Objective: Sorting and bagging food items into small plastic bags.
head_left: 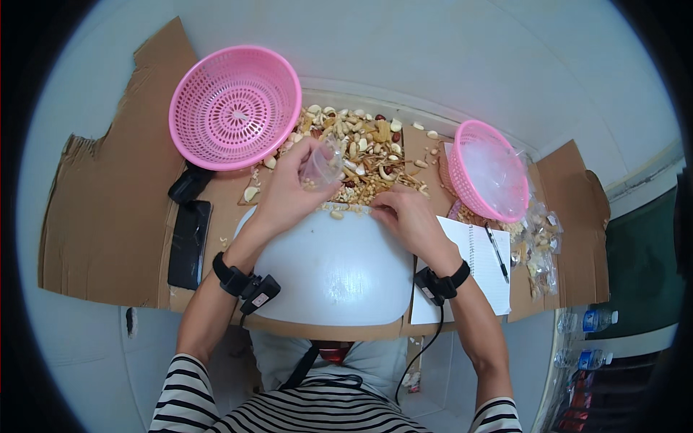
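Note:
My left hand [289, 180] is closed round a small clear plastic bag [323, 167], with a few small pale pieces inside. The bag is over the near left part of a heap of mixed nuts and dried pieces [361, 148]. My right hand [410, 215] is at the heap's near edge, thumb and fingers pinched together; whatever they hold is too small to tell. Below both hands lies a white board [332, 267], rounded at its near corners. A row of small pale pieces [346, 208] lies along its far edge, with one peanut [336, 215] just below.
A large pink basket [189, 137] tilts at the back left; a dark phone [189, 252] lies below it. To the right are a smaller pink basket [471, 184] holding clear plastic, an open notebook [476, 278] with a pen [497, 252], and filled packets [541, 245]. Cardboard [108, 231] covers the table.

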`<state>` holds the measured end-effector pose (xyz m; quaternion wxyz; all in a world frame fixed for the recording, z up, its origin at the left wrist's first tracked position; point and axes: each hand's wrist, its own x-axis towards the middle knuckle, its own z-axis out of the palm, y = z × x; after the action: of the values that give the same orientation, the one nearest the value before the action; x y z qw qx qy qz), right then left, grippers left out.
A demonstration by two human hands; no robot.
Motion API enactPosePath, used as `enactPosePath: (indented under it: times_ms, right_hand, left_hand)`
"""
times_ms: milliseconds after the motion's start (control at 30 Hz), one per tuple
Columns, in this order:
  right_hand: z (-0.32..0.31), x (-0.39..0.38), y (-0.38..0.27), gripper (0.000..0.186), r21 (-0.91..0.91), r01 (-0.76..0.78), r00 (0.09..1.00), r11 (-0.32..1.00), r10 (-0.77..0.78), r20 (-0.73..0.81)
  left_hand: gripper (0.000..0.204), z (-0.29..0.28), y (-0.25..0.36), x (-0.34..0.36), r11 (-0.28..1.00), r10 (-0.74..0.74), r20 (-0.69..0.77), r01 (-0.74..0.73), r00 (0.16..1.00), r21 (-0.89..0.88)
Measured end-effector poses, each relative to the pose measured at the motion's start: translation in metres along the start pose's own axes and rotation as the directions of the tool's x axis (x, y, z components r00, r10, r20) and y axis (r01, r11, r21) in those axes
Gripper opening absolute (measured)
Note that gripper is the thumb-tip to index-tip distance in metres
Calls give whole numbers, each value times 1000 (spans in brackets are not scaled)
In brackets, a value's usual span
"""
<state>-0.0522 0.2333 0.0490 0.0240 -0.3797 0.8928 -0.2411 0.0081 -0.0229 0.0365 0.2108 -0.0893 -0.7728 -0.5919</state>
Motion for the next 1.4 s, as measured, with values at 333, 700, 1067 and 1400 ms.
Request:
enactPosePath:
  times_ms: [333,700,1067,1400]
  right_hand:
    - [-14,21,-2,9,-109,15,989,994,1,147]
    - [-25,30,8,13,29,-94,952,995,82,294]
    - [-28,39,10,12,-67,-50,946,996,69,317]
    - [-52,36,12,3,579,-336,939,743,218,266]
  left_hand:
    - [38,-2,-21,-3,995,-53,-21,55,998,88]
    - [34,6,-26,-14,983,32,-10,-29,999,182]
    - [33,7,-36,-9,986,-24,-74,35,997,160]
    - [34,7,-33,-14,989,6,-49,1,999,145]
